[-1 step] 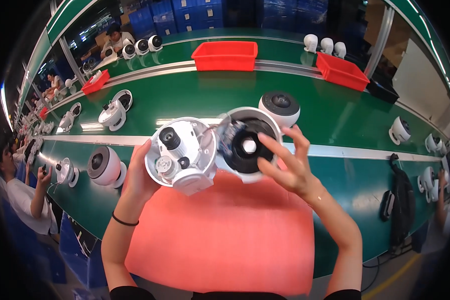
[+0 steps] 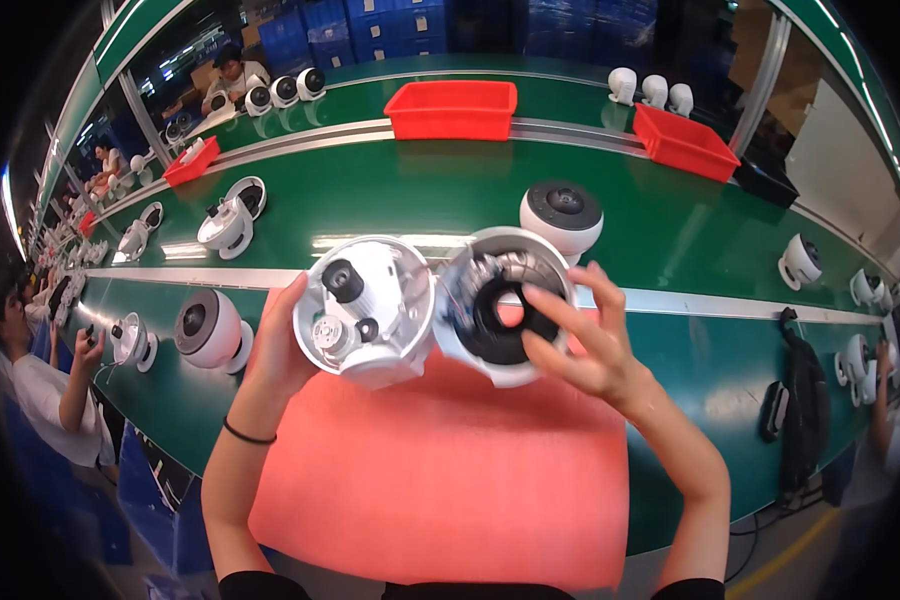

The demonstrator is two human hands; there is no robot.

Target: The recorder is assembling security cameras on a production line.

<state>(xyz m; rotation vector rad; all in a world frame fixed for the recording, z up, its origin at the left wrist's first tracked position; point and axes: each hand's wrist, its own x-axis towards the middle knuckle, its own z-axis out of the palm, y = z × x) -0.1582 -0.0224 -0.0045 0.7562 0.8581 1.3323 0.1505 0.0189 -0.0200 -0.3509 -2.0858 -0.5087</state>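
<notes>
In the head view, the left hand (image 2: 285, 340) clasps a smooth, round white shell (image 2: 410, 325) with one large black lens (image 2: 343, 282). The right hand (image 2: 595, 350), fingers spread, grips a round cover (image 2: 515, 377) with one black ring (image 2: 482, 335) inside. Both are side by side above one flat pink mat (image 2: 440, 490), near centre. Three white balls (image 2: 654, 90) stand far right.

Left hand (image 2: 283, 345): fingers mostly hidden by white housing (image 2: 382, 300) | black-lined shell (image 2: 490, 340): inside blurred | sleeves (image 2: 260, 586): cut by lower edge
</notes>
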